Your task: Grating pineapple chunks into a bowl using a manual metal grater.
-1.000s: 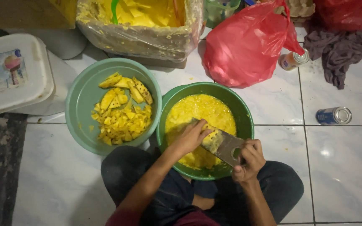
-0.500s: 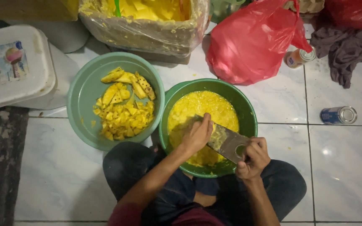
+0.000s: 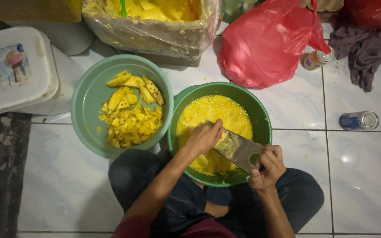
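Note:
A dark green bowl (image 3: 261, 114) full of grated yellow pulp sits on the tiled floor between my knees. A flat metal grater (image 3: 237, 150) slants over it. My right hand (image 3: 267, 166) grips the grater's lower end. My left hand (image 3: 204, 137) presses a small yellow fruit piece, mostly hidden under the fingers, against the grater's upper part. To the left stands a light green bowl (image 3: 87, 99) holding several yellow fruit chunks (image 3: 131, 115).
A plastic-lined box of yellow fruit (image 3: 153, 24) stands at the back. A red plastic bag (image 3: 265, 42) lies behind the dark bowl. Two cans (image 3: 359, 120) lie at the right, near a dark cloth (image 3: 367, 48). A white lidded tub (image 3: 14, 66) sits far left.
My left hand has slid up the grater, away from me, with the fruit piece. The right hand keeps its hold on the grater. The view has shifted slightly.

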